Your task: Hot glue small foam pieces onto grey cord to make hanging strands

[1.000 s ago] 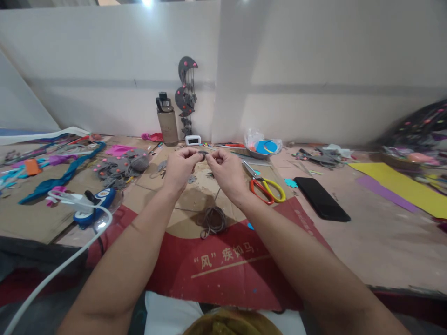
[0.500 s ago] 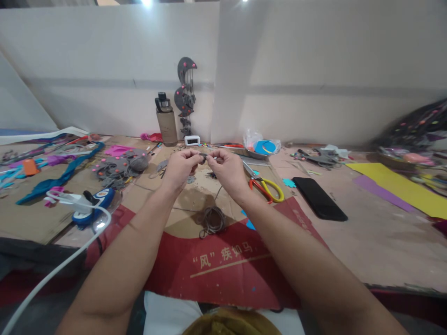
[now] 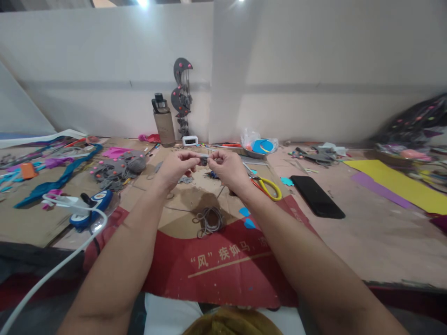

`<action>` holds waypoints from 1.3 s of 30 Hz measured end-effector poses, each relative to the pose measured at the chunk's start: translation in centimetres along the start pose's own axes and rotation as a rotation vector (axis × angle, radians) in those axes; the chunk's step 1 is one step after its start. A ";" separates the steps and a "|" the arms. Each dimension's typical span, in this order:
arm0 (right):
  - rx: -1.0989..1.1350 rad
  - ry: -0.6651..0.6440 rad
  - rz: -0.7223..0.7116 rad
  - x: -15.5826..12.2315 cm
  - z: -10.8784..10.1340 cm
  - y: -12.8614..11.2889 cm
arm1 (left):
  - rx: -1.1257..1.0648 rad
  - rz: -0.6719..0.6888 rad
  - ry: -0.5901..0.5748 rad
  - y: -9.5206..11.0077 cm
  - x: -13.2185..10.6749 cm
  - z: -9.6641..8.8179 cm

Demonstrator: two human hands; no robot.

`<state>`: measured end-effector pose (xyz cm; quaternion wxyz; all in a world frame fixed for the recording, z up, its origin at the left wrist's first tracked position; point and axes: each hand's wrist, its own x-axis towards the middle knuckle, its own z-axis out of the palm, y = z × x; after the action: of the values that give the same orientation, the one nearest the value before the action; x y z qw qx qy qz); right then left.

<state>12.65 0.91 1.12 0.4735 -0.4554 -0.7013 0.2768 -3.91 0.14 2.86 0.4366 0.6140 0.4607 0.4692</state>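
Observation:
Between the fingertips of both hands is a small dark grey piece [image 3: 203, 161], too small to make out fully. My left hand [image 3: 179, 168] pinches its left end, thumb and forefinger closed. My right hand [image 3: 226, 168] pinches the other end in the same way. Both are raised over a brown and red cardboard sheet [image 3: 223, 274]. Below them lies a loose coil of grey cord [image 3: 210, 221]. Scissors with yellow and orange handles [image 3: 270, 190] rest beside my right wrist, partly hidden. Blue paper cutouts [image 3: 249, 223] lie near my right forearm.
A black phone [image 3: 317, 196] lies at the right, near yellow sheets [image 3: 398, 184]. At the left are grey felt pieces with pink dots [image 3: 117, 168] and a blue power strip with a white cable [image 3: 91, 209]. A bottle [image 3: 164, 124] and small clock [image 3: 190, 141] stand behind.
My hands have drawn slightly apart, and more of the grey piece shows between them. My left fingers have loosened a little below the pinch. The whole view has shifted slightly.

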 end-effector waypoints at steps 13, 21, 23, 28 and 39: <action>-0.304 -0.041 -0.103 -0.5 -0.2 -0.9 | 0.406 0.170 0.024 -1.2 0.4 0.1; -0.057 -0.066 -0.057 0.2 0.0 0.7 | 0.381 0.121 0.144 -1.0 0.2 0.4; -0.067 -0.064 -0.061 0.2 0.1 0.8 | 0.360 0.120 0.154 -1.1 0.2 0.4; -0.096 -0.060 -0.067 0.1 0.1 0.7 | 0.277 0.096 0.123 -1.2 0.3 0.8; -0.367 -0.070 -0.132 -0.1 -1.3 -0.6 | 0.154 -0.008 -0.160 -0.5 0.3 -0.9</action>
<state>13.66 0.49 2.12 0.3748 -0.4772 -0.7844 0.1283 -4.80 0.60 2.59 0.4255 0.6795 0.4613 0.3801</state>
